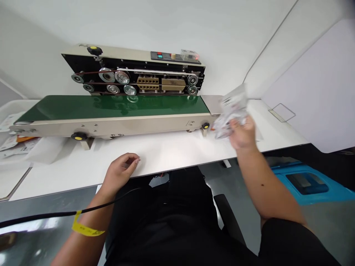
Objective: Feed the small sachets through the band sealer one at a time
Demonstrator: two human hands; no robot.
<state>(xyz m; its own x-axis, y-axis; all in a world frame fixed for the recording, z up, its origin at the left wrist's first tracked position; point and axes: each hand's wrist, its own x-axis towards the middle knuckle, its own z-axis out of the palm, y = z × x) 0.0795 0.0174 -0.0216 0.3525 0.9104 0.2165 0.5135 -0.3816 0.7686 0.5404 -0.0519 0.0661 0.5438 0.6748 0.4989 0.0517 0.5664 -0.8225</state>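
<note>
My right hand is closed around a whitish printed plastic pouch, raised just past the right end of the sealing machine's conveyor. Motion blurs the pouch, and a crinkled, shiny bag part hangs at its lower left; I cannot tell whether this is a second bag. My left hand rests at the front of the white table, fingers loosely curled with a gap inside and nothing visible in them. Behind both hands stands the band sealer with its green conveyor belt.
At the left, a translucent white bin holds several printed pouches. Black-and-yellow knobs stick out from the conveyor's front. A black cable crosses my left forearm. A blue container stands low on the right, near a chair armrest.
</note>
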